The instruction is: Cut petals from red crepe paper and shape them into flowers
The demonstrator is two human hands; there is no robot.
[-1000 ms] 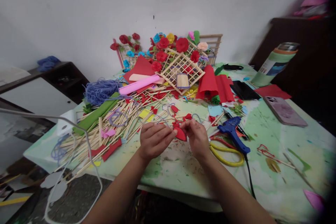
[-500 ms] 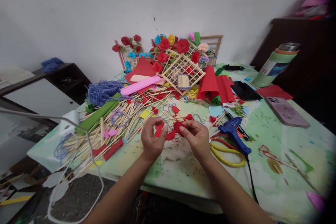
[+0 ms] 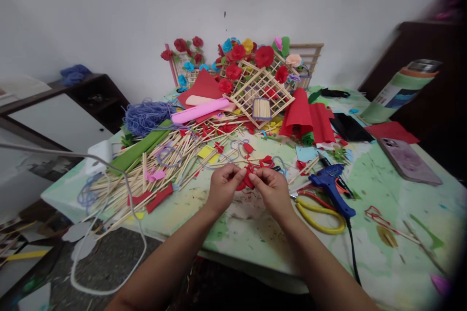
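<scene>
My left hand [image 3: 223,187] and my right hand [image 3: 270,190] meet over the middle of the table, fingertips together. Between them they pinch small red paper petals [image 3: 247,179]. More red petal pieces [image 3: 266,161] lie on the table just beyond my fingers. A blue glue gun [image 3: 332,183] rests to the right of my right hand, beside yellow-handled scissors [image 3: 321,216].
Wooden sticks [image 3: 153,170] are heaped on the left with purple yarn [image 3: 146,115] and a green paper roll [image 3: 140,146]. Paper flowers on stick lattices [image 3: 255,75] stand at the back wall. Red paper [image 3: 308,119], a phone [image 3: 408,161] and a flask [image 3: 401,90] lie right. A white cable [image 3: 109,214] loops left.
My hands parted with petals in each, then came back together, pressing the red pieces into one cluster. The view shifted slightly left and down.
</scene>
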